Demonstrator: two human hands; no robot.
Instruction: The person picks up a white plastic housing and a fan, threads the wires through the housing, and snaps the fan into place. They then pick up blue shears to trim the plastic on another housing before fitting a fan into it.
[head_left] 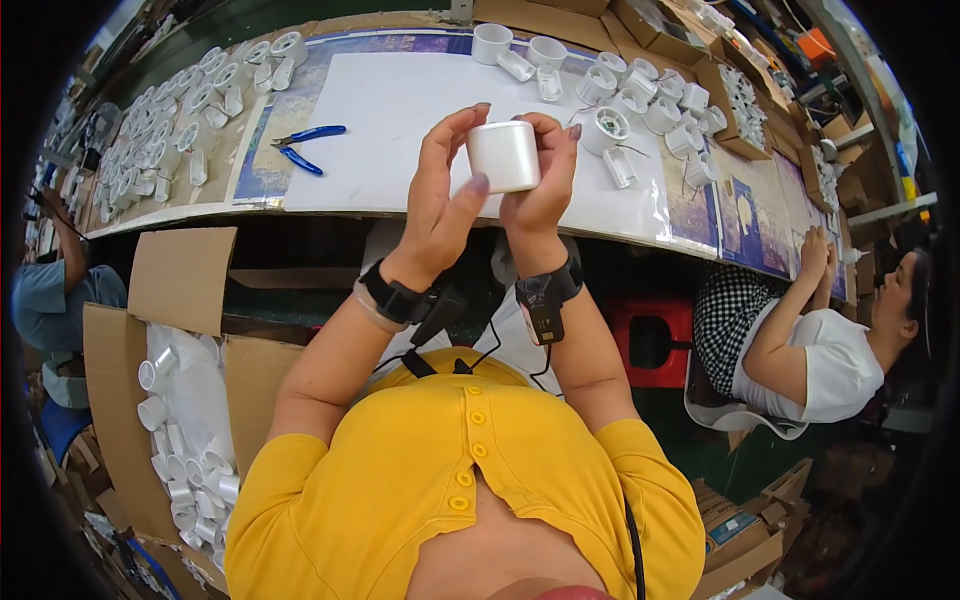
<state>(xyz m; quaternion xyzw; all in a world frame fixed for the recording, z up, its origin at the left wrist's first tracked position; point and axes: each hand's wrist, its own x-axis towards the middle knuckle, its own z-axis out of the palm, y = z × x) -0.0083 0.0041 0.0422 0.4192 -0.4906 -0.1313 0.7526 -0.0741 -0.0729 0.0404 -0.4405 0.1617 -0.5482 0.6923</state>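
A white plastic cup-shaped housing [504,157] is held up over the near edge of the table. My left hand [440,190] wraps its left side, with the thumb on the front wall. On the other side, the fingers of my right hand [548,185] curl around the housing. Its smooth side wall faces me, and whatever is inside it is hidden. Beyond my hands lies a white sheet [380,120] on the table. Blue-handled nippers [305,145] rest there to the left. Right of my hands, a similar housing with a visible circuit board [608,126] stands beside a small white piece [620,168].
Many white housings [165,135] crowd the table's left side, and more [660,112] stand at the right. A cardboard box [125,400] of white cups is at my lower left. A red stool [648,345] and a seated co-worker [800,350] are to my right; another person [60,300] is far left.
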